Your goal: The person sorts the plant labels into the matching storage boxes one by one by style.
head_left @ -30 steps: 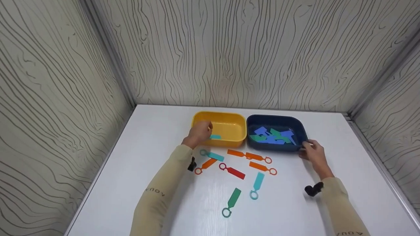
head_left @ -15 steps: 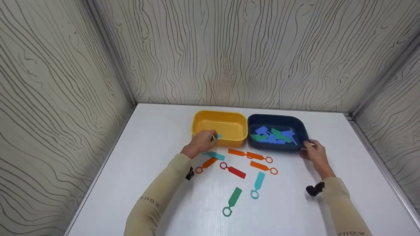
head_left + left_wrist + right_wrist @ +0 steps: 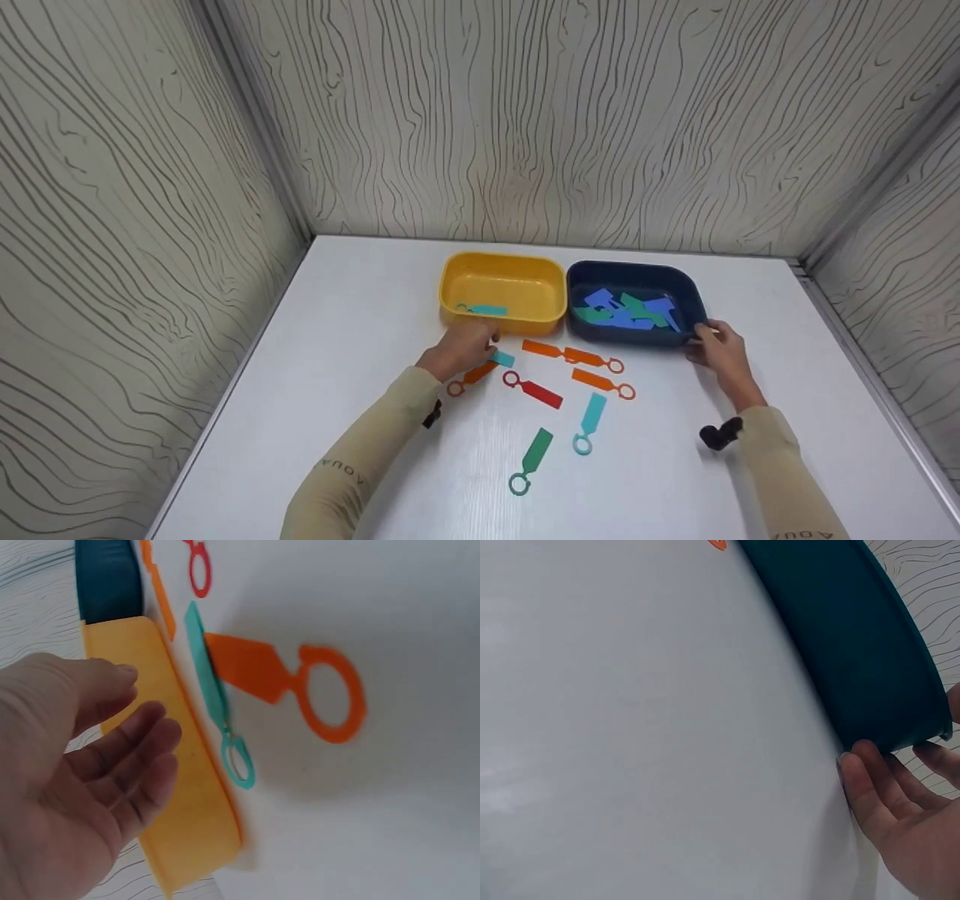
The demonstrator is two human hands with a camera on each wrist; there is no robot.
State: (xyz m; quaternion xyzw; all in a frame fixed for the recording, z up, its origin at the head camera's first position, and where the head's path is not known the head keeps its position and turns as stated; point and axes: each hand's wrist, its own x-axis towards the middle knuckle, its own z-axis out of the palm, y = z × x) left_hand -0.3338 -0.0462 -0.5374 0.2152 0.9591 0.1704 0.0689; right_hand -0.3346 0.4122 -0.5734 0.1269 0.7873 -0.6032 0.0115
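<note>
My left hand [image 3: 466, 349] hovers in front of the yellow bin [image 3: 525, 327], over a turquoise ring-ended tag [image 3: 503, 359]. In the left wrist view its fingers [image 3: 154, 735] are loosely bent with nothing between them, apart from the turquoise tag [image 3: 204, 671], which lies across an orange tag [image 3: 251, 667]. Another turquoise tag [image 3: 489, 310] lies inside the yellow bin. My right hand [image 3: 724, 360] holds the near right corner of the dark blue bin [image 3: 630, 337]; in the right wrist view the thumb is at the rim and the fingers [image 3: 866, 784] press the outer wall low down.
Blue and green pieces [image 3: 631, 311] lie in the dark blue bin. On the white table [image 3: 360, 315] are several orange tags [image 3: 592, 380], a red tag [image 3: 541, 394], another turquoise tag [image 3: 593, 412] and a green tag [image 3: 535, 452]. Wood-patterned walls [image 3: 525, 135] enclose the back and sides.
My left hand has come out of the yellow bin toward me, down to the tags in front. The turquoise tag in the bin is now uncovered. My right hand stays at the dark blue bin.
</note>
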